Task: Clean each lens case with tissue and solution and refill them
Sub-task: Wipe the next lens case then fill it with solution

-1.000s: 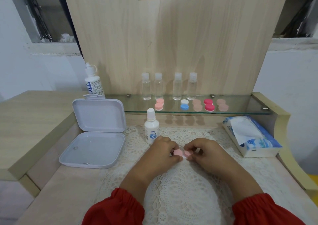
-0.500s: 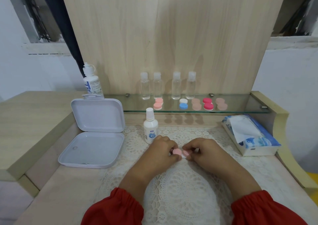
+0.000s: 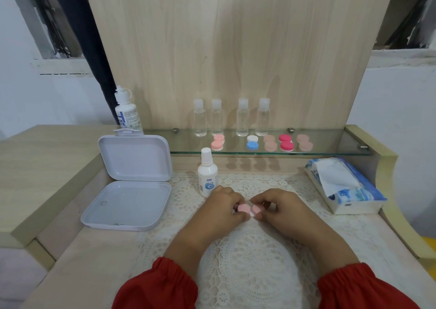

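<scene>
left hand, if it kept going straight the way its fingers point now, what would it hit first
The left hand points inward at the pink lens case it already pinches; just past that sits the right hand. Depth looks level, though hard to judge.

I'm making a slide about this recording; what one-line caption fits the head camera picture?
Both hands, left hand and right hand, grip a pink lens case over a lace mat.

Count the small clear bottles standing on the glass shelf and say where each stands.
4, all upright at the back of the glass shelf: two close together on the left, two to their right. None seems hidden.
</scene>
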Tool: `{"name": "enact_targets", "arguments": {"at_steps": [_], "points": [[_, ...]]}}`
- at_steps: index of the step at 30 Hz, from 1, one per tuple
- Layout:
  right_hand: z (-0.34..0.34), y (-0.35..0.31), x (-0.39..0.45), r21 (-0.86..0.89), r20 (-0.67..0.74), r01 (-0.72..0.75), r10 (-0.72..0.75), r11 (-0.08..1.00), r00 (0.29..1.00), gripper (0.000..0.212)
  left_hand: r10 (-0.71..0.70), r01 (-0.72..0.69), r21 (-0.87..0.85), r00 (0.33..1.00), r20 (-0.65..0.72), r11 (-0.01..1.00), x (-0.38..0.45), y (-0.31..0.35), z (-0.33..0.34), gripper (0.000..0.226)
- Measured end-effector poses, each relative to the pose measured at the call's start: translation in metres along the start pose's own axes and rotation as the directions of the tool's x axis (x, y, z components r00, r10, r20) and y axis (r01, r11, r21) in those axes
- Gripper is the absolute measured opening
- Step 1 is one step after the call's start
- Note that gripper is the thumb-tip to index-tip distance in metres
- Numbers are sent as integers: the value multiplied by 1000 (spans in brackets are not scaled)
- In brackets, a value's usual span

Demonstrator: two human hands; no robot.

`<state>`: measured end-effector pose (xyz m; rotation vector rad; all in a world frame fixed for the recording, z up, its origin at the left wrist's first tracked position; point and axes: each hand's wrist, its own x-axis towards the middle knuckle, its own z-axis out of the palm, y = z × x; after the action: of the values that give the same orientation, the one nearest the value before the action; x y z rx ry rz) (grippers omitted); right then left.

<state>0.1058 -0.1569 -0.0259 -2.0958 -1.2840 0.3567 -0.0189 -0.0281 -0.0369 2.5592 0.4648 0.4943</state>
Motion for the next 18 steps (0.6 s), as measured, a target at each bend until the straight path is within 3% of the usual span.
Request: {"name": "enact_targets", "arguments": {"at_steps": [12,18], "points": [[1,-3,1,-5,-2,-36,36,999,999,17,3,-3,-10,1000,3,1000,-1,0,0,21],[0,-1,0,-3,-9,-80,80,997,997,25,-7,7,-8,1000,5,1000,0,0,-1,22]]}}
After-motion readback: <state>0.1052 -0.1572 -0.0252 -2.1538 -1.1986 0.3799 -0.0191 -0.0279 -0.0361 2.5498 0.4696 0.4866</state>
